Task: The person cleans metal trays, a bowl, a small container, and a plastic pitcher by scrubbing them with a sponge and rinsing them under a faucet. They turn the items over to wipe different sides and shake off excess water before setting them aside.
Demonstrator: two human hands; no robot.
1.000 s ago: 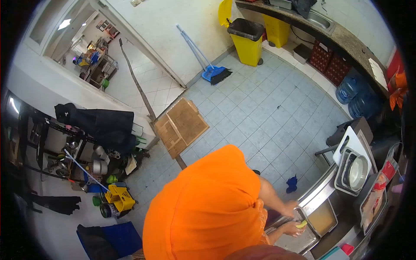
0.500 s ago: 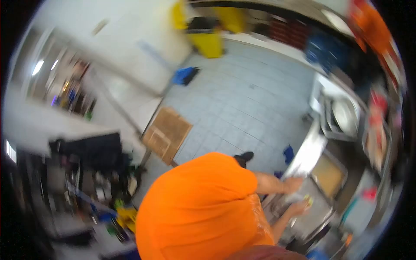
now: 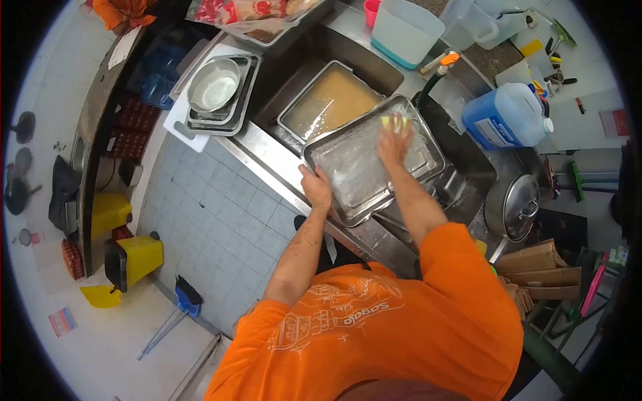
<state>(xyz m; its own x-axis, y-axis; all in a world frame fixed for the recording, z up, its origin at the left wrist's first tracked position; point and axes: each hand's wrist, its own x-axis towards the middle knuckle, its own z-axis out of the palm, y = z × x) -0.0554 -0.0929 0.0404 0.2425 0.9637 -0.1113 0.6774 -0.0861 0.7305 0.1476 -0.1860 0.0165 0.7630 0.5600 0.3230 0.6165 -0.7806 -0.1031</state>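
Observation:
A rectangular metal baking tray point(image 3: 352, 177) with a wet, soapy surface is tilted over the sink. My left hand point(image 3: 317, 187) is closed on its left rim, the thumb on the upper side. My right hand point(image 3: 394, 147) presses a yellow sponge point(image 3: 403, 122) against the inside of the tray, towards its far right. Most of the sponge is hidden under the fingers. Behind the tray, a second metal tray point(image 3: 287, 121) full of cloudy brownish water lies in the sink basin point(image 3: 271, 83).
Stacked metal pans point(image 3: 249, 100) stand left of the basin. A hose with an orange nozzle point(image 3: 449, 59), a jug of blue liquid point(image 3: 498, 119) and a lidded pot point(image 3: 513, 208) are on the right. A plastic tub point(image 3: 406, 32) stands behind. Another person's orange sleeve point(image 3: 124, 9) shows top left.
My view has swung from the floor and doorway round to the sink, and the blur has gone. The sponge stays in my right hand, over the tray.

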